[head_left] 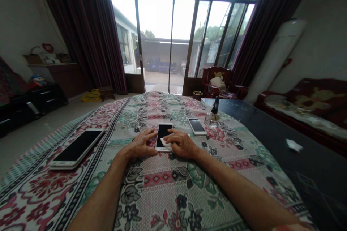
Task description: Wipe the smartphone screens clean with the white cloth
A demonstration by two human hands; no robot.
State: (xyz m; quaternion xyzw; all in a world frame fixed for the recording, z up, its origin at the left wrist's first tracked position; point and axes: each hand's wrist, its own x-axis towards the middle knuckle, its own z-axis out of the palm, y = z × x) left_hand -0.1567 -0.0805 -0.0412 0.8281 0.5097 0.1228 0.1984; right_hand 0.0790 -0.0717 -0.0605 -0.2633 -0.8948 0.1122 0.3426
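Observation:
A white smartphone (164,131) with a dark screen lies flat on the patterned tablecloth (173,176), between my two hands. My left hand (143,143) rests at its left edge, fingers spread, thumb by the lower corner. Bent over the phone's lower right, my right hand (180,143) presses a folded white tissue (166,144) against the screen. Part of the tissue is hidden under the fingers. Just right of that hand lies a second white smartphone (197,127). A larger white phone (77,148) lies off to the left.
A clear spray bottle (213,115) with a black nozzle stands at the right back of the cloth. On the dark table (273,133) to the right lies a crumpled white tissue (294,145). A wooden chair (217,77) and sliding glass doors (170,46) are beyond.

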